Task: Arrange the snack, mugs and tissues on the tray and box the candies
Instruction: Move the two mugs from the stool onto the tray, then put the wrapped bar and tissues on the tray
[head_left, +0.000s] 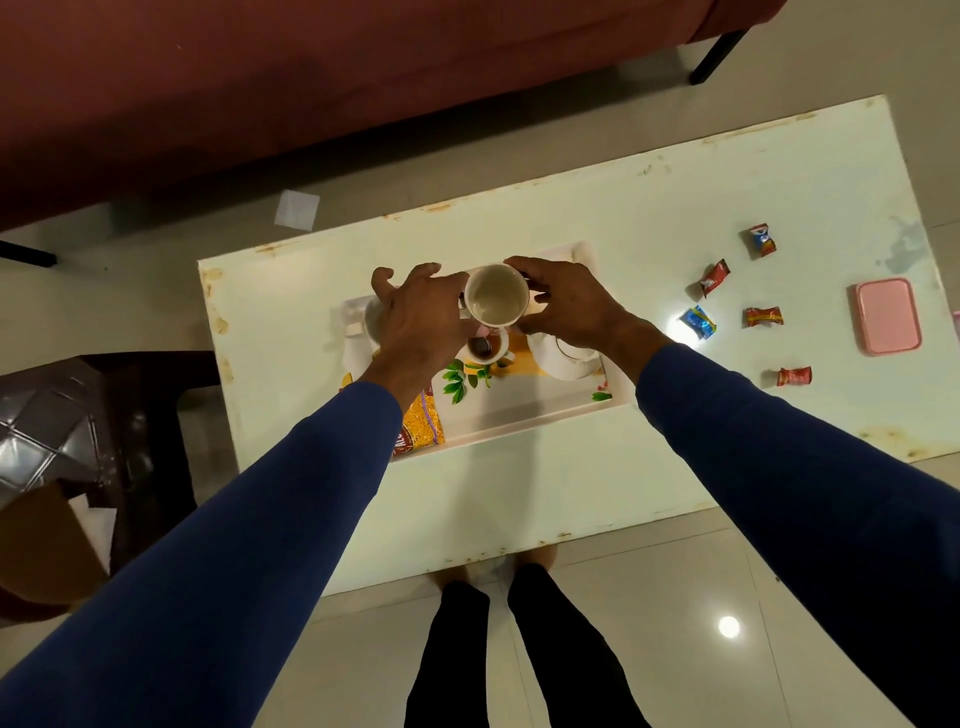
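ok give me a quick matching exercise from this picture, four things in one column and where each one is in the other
Things:
1. mug
2. snack packet
3. blue candy
4. pink box

Places:
A. near left corner of the tray
B. far right end of the table
C. between both hands, above the tray
D. on the table, just right of the tray

Pairs: 1-C, 2-A, 3-D, 4-B

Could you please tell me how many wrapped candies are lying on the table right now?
5, all loose on the table right of the tray: one farthest, one red, one blue, one orange-red, one nearest. Others may be hidden.
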